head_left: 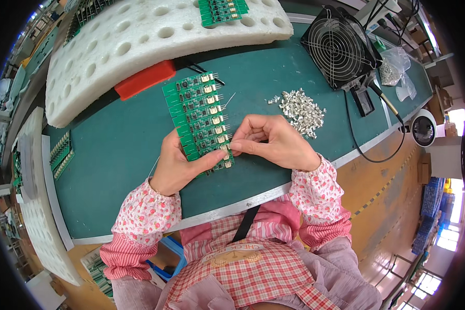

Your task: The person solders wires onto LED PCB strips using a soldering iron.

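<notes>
A green circuit board panel (190, 111) lies at a slant over the green work mat, with a row of white connectors and metal pins along its right edge. My left hand (173, 168) grips the panel's near end, thumb on top and fingers at its left side. At the panel's lower right edge, my right hand (276, 142) is closed in a pinch beside one of the white connectors. Whatever sits between those fingertips is too small or hidden to name. A pile of small white-and-metal connectors (306, 114) lies just beyond my right hand.
A white foam block (108, 67) with holes spans the back left, carrying another green board (219, 11). A red object (145, 80) lies against it. At the back right stand a black fan (338, 46) and a soldering iron (385, 98) with its cable. Another board (62, 156) lies left.
</notes>
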Available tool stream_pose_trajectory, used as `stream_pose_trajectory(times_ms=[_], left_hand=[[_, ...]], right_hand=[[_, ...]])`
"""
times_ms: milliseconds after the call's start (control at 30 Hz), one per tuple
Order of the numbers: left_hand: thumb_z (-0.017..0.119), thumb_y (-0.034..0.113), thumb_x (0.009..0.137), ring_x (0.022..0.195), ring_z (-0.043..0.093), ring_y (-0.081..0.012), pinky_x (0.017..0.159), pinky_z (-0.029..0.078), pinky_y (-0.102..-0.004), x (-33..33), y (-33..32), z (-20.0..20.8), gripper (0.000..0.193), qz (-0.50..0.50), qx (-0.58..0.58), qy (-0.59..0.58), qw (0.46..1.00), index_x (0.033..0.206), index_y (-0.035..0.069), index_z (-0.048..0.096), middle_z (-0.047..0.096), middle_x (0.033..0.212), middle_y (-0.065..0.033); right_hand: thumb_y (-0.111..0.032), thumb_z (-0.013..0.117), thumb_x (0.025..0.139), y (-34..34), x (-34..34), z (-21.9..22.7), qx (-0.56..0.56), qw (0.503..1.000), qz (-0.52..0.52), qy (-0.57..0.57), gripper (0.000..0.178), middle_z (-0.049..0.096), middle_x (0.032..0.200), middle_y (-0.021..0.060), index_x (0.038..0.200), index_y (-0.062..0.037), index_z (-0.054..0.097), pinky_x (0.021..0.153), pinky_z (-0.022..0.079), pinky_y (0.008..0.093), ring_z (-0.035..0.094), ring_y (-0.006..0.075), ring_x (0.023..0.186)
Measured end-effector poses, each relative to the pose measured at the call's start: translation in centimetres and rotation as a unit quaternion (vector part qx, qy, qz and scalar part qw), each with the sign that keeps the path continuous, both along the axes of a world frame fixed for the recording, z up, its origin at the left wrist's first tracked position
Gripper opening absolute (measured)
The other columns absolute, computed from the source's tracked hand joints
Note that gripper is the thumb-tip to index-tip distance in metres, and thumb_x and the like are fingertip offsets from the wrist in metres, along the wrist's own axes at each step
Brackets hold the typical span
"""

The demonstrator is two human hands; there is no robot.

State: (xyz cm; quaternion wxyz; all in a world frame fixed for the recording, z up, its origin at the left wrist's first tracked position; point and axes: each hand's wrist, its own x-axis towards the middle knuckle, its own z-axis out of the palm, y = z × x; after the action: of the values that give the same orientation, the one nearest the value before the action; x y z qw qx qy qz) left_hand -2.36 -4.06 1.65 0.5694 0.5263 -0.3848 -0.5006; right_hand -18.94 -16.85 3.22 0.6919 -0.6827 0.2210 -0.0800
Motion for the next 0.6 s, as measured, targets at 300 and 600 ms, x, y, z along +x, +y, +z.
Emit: stream_pose_trajectory(times_ms=[300, 600], left_hand=[[0.072, 0.000, 0.073, 0.081, 0.060, -0.0084, 0.071, 0.051, -0.0230, -0.2, 0.1, 0.2, 0.034, 0.002, -0.008, -0.020, 1.000, 0.103, 0.001, 0.057, 0.064, 0.093, -0.0035], [0.070, 0.001, 0.075, 0.084, 0.060, -0.0101, 0.074, 0.050, -0.0250, -0.5, 0.2, -0.4, 0.034, 0.027, -0.014, 0.019, 0.999, 0.106, 0.000, 0.055, 0.064, 0.095, -0.0046]], right_hand=[[-0.007, 0.061, 0.085, 0.3, -0.2, -0.5, 0.022, 1.000, -0.002, -0.019, 0.012, 0.064, 0.079, 0.0063, 0.083, 0.0026, 0.055, 0.066, 0.048, 0.0202, 0.060, 0.0077, 0.073], [-0.011, 0.068, 0.080, 0.9, -1.1, -0.1, -0.070, 0.990, -0.122, -0.028, 0.018, 0.063, 0.076, 0.0038, 0.089, 0.0018, 0.060, 0.062, 0.047, 0.0206, 0.058, 0.0070, 0.068]])
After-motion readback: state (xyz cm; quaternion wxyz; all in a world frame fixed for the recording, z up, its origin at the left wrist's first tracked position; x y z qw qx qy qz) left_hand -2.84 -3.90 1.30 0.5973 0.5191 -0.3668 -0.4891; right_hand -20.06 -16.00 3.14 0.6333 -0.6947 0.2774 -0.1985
